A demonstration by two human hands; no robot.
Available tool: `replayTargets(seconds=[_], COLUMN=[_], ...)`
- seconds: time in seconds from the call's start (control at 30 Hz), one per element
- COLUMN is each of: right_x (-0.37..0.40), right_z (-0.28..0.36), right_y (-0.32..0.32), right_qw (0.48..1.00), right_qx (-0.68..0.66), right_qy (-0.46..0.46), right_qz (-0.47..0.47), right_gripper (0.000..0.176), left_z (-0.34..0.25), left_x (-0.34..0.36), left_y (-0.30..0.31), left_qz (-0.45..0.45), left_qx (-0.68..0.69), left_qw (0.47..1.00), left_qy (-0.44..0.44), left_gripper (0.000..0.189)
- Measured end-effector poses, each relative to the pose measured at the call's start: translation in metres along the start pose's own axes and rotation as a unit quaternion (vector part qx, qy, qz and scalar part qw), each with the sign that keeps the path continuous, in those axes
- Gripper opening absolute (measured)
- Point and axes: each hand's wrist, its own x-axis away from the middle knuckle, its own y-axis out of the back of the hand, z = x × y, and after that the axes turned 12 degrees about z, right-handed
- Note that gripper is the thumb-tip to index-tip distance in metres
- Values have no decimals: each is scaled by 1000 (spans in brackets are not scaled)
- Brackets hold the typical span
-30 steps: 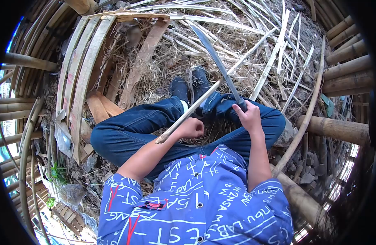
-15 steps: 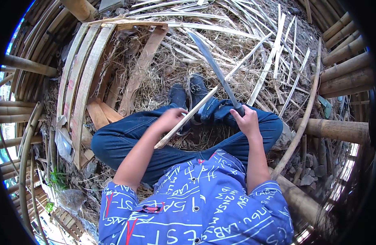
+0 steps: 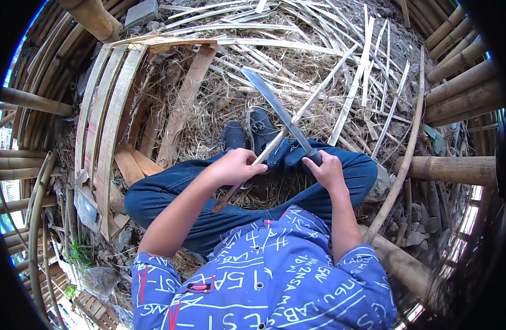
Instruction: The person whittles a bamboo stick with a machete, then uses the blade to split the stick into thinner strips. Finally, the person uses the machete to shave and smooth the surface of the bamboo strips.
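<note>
My left hand (image 3: pixel 240 166) is closed around a long, narrow bamboo strip (image 3: pixel 325 83), near its lower end. The strip slants up and to the right, away from my lap, and its darker end pokes out below the hand. In my right hand (image 3: pixel 326 172) is the dark handle of a machete (image 3: pixel 274 101). Its long grey blade points forward and to the left, crossing the strip just beyond my knees. Both hands are above my crossed legs in blue jeans (image 3: pixel 170 184).
A wooden slatted pallet (image 3: pixel 116 104) stands to the left, beside a loose plank (image 3: pixel 188 99). Split bamboo strips (image 3: pixel 363 77) and shavings (image 3: pixel 209 104) litter the ground ahead. Thick bamboo poles (image 3: pixel 451 171) are at the right, with a thin curved pole (image 3: pixel 411 143) nearer me.
My left hand has moved right and closed firmly over the strip, which now shows a darker face at its lower end. The machete has shifted slightly left and down with my right hand.
</note>
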Motion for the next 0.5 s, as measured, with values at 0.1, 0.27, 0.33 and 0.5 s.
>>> replayTargets(seconds=[0.1, 0.27, 0.33, 0.5], right_x=[-1, 1, 1, -3], right_z=[0, 6, 8, 32], right_y=[0, 4, 5, 27], right_qw=[1000, 998, 997, 987], right_qx=[21, 51, 77, 159], right_qy=[-2, -19, -22, -24], right_qz=[-3, 3, 0, 19], right_gripper=[52, 55, 56, 63], left_z=[4, 16, 15, -2], left_x=[-14, -16, -11, 7], left_y=[-10, -16, -18, -11], left_qz=[25, 41, 24, -31], left_qx=[152, 214, 201, 108], left_qw=[988, 976, 979, 993], left_qy=[18, -9, -21, -26], left_gripper=[28, 24, 24, 24])
